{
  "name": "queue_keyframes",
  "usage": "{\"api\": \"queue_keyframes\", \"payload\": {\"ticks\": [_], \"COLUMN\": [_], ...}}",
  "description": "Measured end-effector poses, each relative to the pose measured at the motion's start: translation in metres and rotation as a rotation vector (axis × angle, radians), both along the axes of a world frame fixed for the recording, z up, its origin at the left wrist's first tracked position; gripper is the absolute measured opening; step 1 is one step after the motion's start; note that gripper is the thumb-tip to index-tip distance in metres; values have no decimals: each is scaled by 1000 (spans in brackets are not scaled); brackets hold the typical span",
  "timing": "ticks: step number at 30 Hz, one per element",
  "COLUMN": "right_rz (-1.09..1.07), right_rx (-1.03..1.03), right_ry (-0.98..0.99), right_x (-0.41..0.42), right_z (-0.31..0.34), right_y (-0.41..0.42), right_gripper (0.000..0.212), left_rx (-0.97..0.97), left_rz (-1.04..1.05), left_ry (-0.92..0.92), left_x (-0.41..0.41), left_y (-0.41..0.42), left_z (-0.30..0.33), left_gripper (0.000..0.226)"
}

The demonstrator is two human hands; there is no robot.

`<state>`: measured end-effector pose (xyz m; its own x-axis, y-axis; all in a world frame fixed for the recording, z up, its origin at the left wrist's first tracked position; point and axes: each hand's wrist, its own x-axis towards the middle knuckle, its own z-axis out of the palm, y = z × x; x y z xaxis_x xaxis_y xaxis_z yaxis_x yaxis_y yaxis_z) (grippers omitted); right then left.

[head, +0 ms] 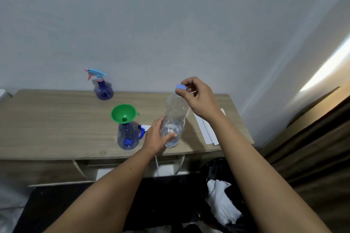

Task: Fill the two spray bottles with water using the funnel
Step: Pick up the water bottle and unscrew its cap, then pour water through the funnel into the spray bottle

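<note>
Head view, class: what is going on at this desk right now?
A person stands a clear water bottle on the wooden desk. The left hand holds its lower part, while the right hand pinches the blue cap at its top. Beside it, a green funnel sits in the neck of an open spray bottle, whose spray head lies behind it. A second spray bottle, spray head on, stands near the wall. No water is pouring.

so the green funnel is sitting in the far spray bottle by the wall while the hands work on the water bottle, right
Not quite. In the head view the green funnel sits in the near spray bottle, the one without its trigger top; the far spray bottle by the wall keeps its top on.
</note>
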<state>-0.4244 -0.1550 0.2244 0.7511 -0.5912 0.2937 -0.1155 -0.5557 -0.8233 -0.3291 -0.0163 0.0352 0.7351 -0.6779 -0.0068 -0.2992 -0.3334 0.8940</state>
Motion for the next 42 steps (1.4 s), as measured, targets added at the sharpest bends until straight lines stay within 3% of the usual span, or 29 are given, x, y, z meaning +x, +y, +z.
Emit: {"api": "queue_keyframes", "payload": {"ticks": [7,11,18,23,29,42], "right_rz": [259,269,324,307,173,89], "right_rx": [-239,-206,-196,-104,123,187], "right_ry": [90,118,20,-60,96,418], "right_x": [-8,-6,-10,-13,-33,-61], "right_z": [10,13,21,27,-50,-215], "right_y": [-6,-7,-20,-39,-71,-81], "right_gripper": [24,39,30,35,36,38], "left_rx": [18,28,18,34,28,24], "left_rz": [39,39,62,71,86,100], "left_ry": [22,56,42,67,64,43], "left_x": [-4,-7,-18,-18,-20,-18], "left_y": [3,3,0,-3,-3,1], "left_z": [1,8,17,17,16,14], "left_gripper": [95,82,84,86,85,72]}}
